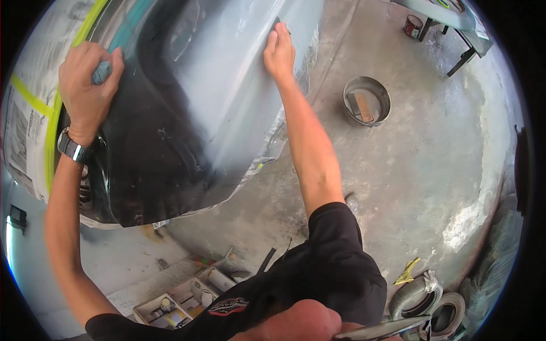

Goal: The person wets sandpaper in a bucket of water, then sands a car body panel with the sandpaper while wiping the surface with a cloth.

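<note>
A vehicle body panel (222, 85), black at the near end and pale grey along its right side, fills the upper left. My left hand (85, 85) is closed round a bunched blue-grey cloth or sponge (101, 73), resting by the panel's left edge. A watch (74, 149) is on that wrist. On the grey area at the far right, my right hand (279, 55) lies against the surface with fingers together. The tip of a small dark pad (277, 23) shows past its fingers; the rest is hidden beneath them.
Masking paper (31, 142) with yellow-green tape (51, 142) borders the panel. A round bucket (385, 116) holding two blocks stands on the concrete floor to the right. Beyond are a red can (413, 25) and a black-legged stand (463, 59). Tyres (418, 301) and a wooden box (148, 310) lie nearer.
</note>
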Available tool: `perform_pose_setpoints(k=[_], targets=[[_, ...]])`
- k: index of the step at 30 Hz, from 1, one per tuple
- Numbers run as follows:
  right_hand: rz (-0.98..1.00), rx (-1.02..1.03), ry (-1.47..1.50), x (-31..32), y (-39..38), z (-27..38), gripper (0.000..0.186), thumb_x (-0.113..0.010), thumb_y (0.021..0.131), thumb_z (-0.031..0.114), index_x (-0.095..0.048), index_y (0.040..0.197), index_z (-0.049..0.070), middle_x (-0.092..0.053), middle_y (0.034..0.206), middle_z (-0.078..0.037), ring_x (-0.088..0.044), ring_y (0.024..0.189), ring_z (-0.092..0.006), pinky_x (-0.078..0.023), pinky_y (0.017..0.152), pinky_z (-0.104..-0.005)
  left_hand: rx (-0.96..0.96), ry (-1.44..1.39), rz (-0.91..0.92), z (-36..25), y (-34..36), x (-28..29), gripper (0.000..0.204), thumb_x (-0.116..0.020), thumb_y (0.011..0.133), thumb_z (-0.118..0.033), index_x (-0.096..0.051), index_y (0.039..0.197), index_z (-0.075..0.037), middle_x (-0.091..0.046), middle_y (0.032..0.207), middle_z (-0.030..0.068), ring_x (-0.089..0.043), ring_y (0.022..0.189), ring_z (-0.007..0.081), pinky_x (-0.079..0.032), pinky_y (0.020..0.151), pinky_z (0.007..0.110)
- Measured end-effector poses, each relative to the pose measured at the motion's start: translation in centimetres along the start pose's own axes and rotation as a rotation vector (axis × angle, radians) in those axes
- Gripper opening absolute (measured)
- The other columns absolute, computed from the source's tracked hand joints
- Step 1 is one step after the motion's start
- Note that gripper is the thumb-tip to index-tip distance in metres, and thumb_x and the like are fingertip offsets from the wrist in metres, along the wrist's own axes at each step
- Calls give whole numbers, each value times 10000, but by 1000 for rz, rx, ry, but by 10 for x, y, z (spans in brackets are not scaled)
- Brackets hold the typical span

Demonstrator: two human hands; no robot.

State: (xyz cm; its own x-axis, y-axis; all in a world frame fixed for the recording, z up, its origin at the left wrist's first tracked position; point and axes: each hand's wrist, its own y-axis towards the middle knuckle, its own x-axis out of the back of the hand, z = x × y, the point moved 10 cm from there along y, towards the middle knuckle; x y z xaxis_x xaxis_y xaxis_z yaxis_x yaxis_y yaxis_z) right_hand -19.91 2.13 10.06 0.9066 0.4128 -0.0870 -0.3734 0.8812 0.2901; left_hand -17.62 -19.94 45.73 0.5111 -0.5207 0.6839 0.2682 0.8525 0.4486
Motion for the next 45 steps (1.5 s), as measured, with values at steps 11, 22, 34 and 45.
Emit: perform_pose_setpoints(k=[11, 22, 34, 45], targets=[[161, 209, -253, -53, -222, 53, 670, -525, 1006, 152, -262, 1597, -23, -263, 1653, -271, -223, 1544, -452, -236, 1178, -670, 33, 11, 29, 3, -2, 10, 228, -801, 805, -80, -585, 738, -59, -607, 771, 79, -590, 750, 299, -440, 670, 400], [61, 194, -73, -57, -259, 57, 662, -569, 998, 177, -319, 1579, -20, -261, 1662, -255, -251, 1541, -434, -183, 1203, -665, -13, 12, 50, 10, -8, 0, 217, -807, 827, -125, -616, 744, -63, -639, 774, 70, -603, 722, 285, -456, 643, 386], [-103, 112, -106, -25, -111, 23, 560, -444, 1076, 258, -353, 1564, -1, -317, 1643, -221, -277, 1525, -424, -180, 1194, -678, -24, -41, 49, 10, -8, -1, 205, -814, 828, -110, -625, 759, -68, -665, 795, 59, -622, 743, 270, -477, 696, 366], [-58, 35, -17, -23, -132, 1, 621, -497, 1055, 303, -329, 1585, 25, -280, 1673, -183, -236, 1555, -375, -172, 1212, -663, -27, -15, 80, 11, -9, -6, 187, -821, 833, -82, -645, 775, -54, -679, 810, 73, -624, 741, 234, -490, 735, 336]])
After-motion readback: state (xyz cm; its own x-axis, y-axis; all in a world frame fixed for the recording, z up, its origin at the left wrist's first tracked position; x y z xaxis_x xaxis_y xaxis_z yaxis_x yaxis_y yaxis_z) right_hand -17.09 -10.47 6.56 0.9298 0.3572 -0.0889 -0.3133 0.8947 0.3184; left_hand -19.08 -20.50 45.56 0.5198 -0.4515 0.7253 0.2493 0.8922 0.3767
